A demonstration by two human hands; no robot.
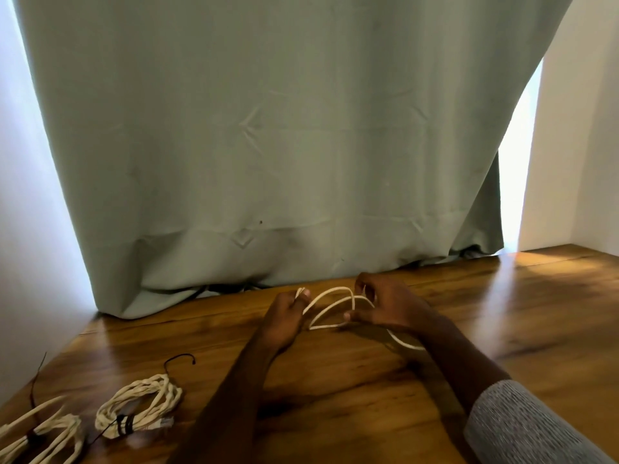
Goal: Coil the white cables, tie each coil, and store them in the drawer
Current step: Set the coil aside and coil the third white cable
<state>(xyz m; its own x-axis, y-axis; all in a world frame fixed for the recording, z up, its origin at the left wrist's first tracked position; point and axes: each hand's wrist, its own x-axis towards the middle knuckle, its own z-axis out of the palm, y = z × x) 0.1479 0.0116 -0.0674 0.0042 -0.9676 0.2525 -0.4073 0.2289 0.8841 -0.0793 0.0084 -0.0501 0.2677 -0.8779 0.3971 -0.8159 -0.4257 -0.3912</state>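
I read this as mid-coil: the white cable (pixel 330 308) sits in loose loops just in front of the curtain (pixel 268 128) hem, long axis running left-right, a tail trailing back toward me under the right wrist. Left hand (pixel 284 318) pinches the loops' left end, right hand (pixel 385 306) curls round the right end. Next: tighten and tie; two tied coils (pixel 140 410) lie well nearer me, to the left, and I see no drawer.

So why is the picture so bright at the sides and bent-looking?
Head view: daylight blows out both sides of the green curtain; glare streaks the wooden table; the wide lens bows the curtain's edges; the hands and white cable look slightly soft.
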